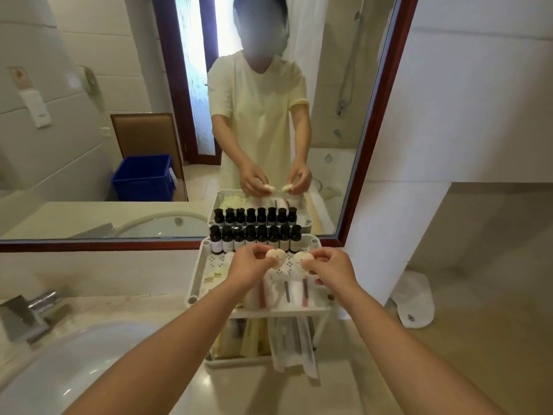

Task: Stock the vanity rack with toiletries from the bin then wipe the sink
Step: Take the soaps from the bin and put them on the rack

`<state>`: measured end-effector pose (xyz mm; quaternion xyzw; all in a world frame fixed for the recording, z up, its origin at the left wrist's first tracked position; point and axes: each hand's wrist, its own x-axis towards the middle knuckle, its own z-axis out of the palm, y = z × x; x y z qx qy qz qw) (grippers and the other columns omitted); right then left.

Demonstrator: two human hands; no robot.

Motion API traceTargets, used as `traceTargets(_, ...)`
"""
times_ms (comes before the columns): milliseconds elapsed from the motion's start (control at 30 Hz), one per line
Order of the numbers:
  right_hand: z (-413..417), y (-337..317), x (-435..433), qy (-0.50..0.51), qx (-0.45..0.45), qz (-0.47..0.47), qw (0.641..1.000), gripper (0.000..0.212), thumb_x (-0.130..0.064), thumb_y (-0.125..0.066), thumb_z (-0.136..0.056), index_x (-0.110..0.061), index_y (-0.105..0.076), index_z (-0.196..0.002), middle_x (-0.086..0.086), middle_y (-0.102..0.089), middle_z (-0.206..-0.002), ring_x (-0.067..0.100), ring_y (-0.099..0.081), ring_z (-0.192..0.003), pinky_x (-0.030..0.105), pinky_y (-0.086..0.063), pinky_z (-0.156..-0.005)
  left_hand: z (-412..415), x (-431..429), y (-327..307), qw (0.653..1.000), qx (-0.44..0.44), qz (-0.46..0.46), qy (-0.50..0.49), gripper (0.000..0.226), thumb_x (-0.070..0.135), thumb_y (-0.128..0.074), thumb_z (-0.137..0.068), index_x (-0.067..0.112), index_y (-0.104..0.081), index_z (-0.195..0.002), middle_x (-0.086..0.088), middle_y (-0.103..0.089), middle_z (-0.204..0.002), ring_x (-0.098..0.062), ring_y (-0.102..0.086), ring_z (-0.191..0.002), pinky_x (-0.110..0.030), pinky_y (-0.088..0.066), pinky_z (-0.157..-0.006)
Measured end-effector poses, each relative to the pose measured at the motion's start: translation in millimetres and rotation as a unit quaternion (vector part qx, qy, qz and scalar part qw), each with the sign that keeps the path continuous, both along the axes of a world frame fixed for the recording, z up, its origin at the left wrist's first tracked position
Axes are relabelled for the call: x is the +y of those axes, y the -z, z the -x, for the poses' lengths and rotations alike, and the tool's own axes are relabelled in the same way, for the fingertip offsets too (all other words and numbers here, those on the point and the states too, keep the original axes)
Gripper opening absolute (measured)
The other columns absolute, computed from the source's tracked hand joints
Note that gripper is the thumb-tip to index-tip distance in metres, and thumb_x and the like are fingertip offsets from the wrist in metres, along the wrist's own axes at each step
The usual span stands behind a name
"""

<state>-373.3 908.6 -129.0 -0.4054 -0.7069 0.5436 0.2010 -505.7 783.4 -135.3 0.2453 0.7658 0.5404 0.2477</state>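
Left soap & right soap, both small pale rounds, hang side by side just above the top tier of the vanity rack, in front of the dark bottles lined along its back edge. Your left hand pinches one btwn thumb & fingertips, and your right hand pinches the other the same way; both grips are narrow and neither soap is down yet. Sachets & long packets lie on that tier, w/ more on the shelf below. You're mid-stocking, I'd say; the wipe of the sink by the tap at left looks yet to come. Next: lower both onto the bare perforated patch behind the packets, w/o knocking the bottles. The blue bin shows only in the mirror, behind you.
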Motion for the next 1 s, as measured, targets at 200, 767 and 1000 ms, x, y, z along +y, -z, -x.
traceTargets(200,29.5,16.3,34.5,-0.03,-0.095,-0.063,0.993,0.017,-0.022,-0.075,-0.076,-0.03,-0.063,-0.084,-0.004,-0.07,-0.086,0.016,-0.07,-0.077,0.043,-0.059,-0.075,18.8,37.1,24.6,0.993,0.069,0.092,-0.023,0.022,0.021,-0.075,-0.082,0.02,-0.07,-0.103,0.006,-0.071,-0.093,-0.01,-0.067,-0.082,-0.036,-0.058,-0.077)
traceTargets(767,55.1,33.4,58.5,-0.106,-0.236,-0.241,0.935,0.024,-0.013,-0.058,-0.088,-0.02,-0.064,-0.11,0.002,-0.068,-0.099,0.022,-0.066,-0.084,0.034,-0.056,-0.069,19.1,60.3,39.0,0.938,0.247,0.236,-0.051,0.022,0.033,-0.062,-0.09,0.03,-0.068,-0.111,0.012,-0.071,-0.096,-0.007,-0.065,-0.083,-0.025,-0.048,-0.063)
traceTargets(1000,53.6,34.7,54.0,-0.094,-0.23,-0.274,0.929,0.031,-0.004,-0.051,-0.089,-0.015,-0.065,-0.114,0.006,-0.067,-0.107,0.024,-0.063,-0.091,0.036,-0.056,-0.072,13.7,61.6,33.3,0.925,0.281,0.248,-0.06,0.018,0.033,-0.059,-0.092,0.031,-0.07,-0.105,0.011,-0.071,-0.094,-0.009,-0.064,-0.081,-0.024,-0.043,-0.058)
